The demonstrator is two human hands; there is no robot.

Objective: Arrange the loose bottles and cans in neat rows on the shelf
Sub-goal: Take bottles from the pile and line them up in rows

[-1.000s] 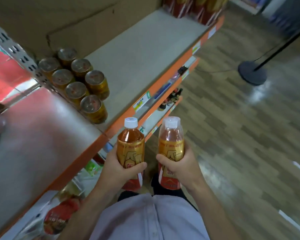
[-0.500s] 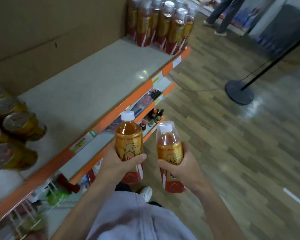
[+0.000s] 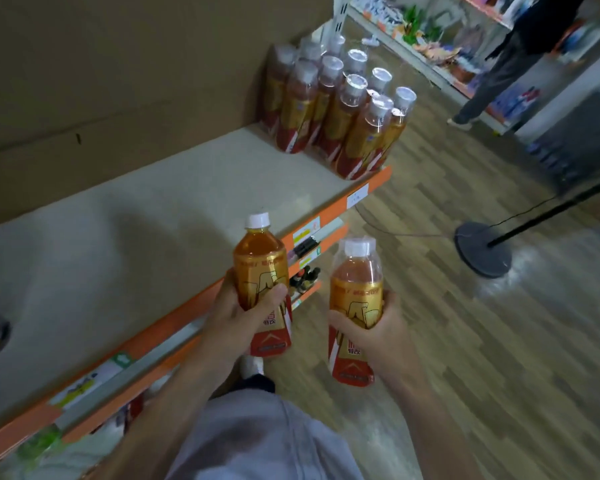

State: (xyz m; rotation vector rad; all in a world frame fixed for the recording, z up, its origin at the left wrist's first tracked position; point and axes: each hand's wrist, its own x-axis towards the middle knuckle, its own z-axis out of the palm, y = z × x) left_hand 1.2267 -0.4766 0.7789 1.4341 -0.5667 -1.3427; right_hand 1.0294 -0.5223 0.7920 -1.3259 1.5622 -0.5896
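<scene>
Gripping a white-capped amber plastic bottle (image 3: 262, 268) in left hand (image 3: 243, 317), a second amber bottle (image 3: 355, 282) in right hand (image 3: 378, 330), wrapped round the labels; held upright before the beige orange-edged shelf (image 3: 153, 202), likely for joining the standing bottles (image 3: 340, 116).

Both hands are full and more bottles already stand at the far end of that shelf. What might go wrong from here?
1. The standing bottles crowd the shelf near its orange front edge; a bump while adding more might tip one off.
2. The left hand grips the left bottle and the right hand the right bottle, so neither is free to steady anything.
3. The stand base sits on the floor ahead, a possible trip.
</scene>
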